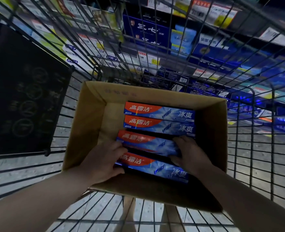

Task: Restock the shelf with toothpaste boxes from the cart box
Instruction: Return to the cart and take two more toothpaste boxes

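Toothpaste box [148,144], third in cardboard box [88,118]: our left hand [103,162], right hand [188,154] fingers clamped on its ends.

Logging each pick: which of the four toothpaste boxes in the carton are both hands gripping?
The third red-and-blue toothpaste box from the far end. The left hand and right hand hold its ends; it sits tilted and raised, while the others lie flat.

Single head cam — looks steeply down, close, into the open brown cardboard box [88,118] inside black wire cart [252,148] — stocked shelves [155,34] along top edge.
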A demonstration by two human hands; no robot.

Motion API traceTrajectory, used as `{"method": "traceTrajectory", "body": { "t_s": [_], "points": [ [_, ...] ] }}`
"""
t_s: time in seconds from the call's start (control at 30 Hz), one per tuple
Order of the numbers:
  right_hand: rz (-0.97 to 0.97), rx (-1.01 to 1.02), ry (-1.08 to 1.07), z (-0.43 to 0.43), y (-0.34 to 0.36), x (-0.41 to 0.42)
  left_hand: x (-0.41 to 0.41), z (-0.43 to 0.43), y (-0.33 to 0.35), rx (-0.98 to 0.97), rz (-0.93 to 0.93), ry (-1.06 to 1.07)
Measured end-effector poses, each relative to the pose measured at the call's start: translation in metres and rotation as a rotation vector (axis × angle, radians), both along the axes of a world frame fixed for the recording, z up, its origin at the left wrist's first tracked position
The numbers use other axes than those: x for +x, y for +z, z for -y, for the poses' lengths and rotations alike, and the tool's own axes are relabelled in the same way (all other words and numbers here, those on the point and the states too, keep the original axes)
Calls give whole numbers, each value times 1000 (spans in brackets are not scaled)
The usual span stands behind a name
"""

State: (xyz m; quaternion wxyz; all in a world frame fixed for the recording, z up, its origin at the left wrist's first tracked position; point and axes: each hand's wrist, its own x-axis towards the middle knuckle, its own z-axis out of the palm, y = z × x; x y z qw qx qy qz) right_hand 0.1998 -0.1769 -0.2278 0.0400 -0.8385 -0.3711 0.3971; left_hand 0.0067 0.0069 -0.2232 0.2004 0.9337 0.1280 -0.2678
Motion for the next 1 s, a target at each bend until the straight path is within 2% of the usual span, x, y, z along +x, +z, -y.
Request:
{"method": "traceTrajectory", "body": {
  "t_s": [0.07,0.13,0.23,0.37,0.47,0.57,0.63,0.77,0.83,1.0],
  "points": [
    [-30,54,-43,-1,10,4,0,-2,-1,97,-12,-15],
    [-34,100,-84,1,23,7,1,-1,-2,53,-32,-17],
    [65,155,-73,11,42,11,4,5,-5,16,-13,-82],
    [156,129,-57,23,55,13,16,12,-10,-19,-22,-159],
    [210,148,-48,24,59,11,18,11,-13,37,10,-242],
    [281,171,-4,26,59,7,14,11,-22,62,77,-237],
    [313,170,18,29,57,6,17,15,-19,39,86,-175],
    [257,227,-93,36,65,8,20,14,-12,-269,1,176],
    [221,280,-160,40,73,11,21,9,-5,-351,41,281],
    [180,361,-329,44,110,17,26,-8,46,-376,121,339]
  ]
}}
